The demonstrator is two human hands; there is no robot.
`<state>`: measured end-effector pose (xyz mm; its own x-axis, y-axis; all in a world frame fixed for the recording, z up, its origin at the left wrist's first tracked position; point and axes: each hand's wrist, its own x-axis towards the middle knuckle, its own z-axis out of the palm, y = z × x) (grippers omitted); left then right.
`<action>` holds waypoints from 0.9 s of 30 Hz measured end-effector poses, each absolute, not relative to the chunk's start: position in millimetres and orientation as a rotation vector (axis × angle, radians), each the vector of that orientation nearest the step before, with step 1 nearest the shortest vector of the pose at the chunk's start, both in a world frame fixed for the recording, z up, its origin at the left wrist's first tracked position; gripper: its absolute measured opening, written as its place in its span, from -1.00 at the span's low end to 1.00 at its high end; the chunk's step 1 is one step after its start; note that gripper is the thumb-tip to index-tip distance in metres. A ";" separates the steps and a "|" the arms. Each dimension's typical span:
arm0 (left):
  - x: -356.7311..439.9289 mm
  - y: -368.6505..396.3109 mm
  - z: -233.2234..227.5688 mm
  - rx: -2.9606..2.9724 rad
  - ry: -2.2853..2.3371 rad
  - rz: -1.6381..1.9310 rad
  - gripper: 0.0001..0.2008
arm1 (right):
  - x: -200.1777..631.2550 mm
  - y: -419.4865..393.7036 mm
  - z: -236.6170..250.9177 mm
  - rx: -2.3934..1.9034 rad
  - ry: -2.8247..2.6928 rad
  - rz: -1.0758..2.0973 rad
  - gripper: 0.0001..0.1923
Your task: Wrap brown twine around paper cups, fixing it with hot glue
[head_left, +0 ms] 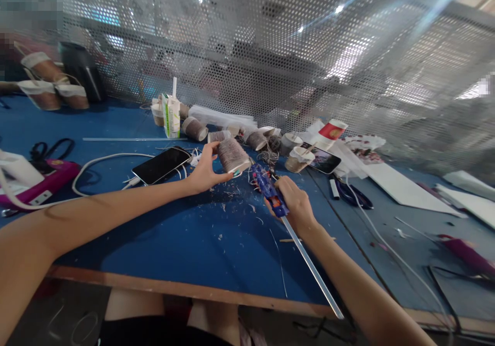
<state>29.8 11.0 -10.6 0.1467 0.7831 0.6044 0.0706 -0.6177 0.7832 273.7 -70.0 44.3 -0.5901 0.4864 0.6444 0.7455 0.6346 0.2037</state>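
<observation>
Left hand gripping wrapped cup, tilting its side toward the nozzle | right hand clasping blue glue gun, aiming at cup | both hovering mid-table, toward the far edge

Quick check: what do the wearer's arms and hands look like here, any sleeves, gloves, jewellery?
Both forearms are bare as far as the frame shows, with no sleeves in view. The left hand and right hand wear no gloves. No watch, ring or bracelet is visible. Fingernail detail is too small to tell.
</observation>
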 end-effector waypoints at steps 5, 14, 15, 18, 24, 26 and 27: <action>30.1 11.1 -10.4 1.825 0.788 1.533 -0.20 | 287.5 -57.4 45.7 -1.112 -2.163 -0.694 -0.81; 31.0 9.1 -8.4 1.950 1.030 1.261 -0.15 | 299.0 -48.5 64.8 -1.706 -2.317 -0.443 -0.83; 30.6 8.8 -7.8 1.956 1.061 1.229 -0.15 | 296.5 -49.5 66.3 -1.790 -2.340 -0.432 -0.83; 29.2 7.0 -4.4 1.972 1.129 1.153 -0.14 | 290.7 -51.1 69.2 -1.973 -2.357 -0.364 -0.82; 28.1 1.2 6.5 1.984 1.179 1.086 -0.11 | 307.0 -40.6 71.7 -1.953 -2.369 -0.020 -0.72; 28.1 -0.4 9.4 2.008 1.193 1.052 -0.10 | 316.0 -37.3 72.5 -1.917 -2.363 0.086 -0.69; 28.0 -1.1 10.4 2.027 1.202 1.016 -0.10 | 320.0 -36.8 72.9 -1.908 -2.360 0.145 -0.67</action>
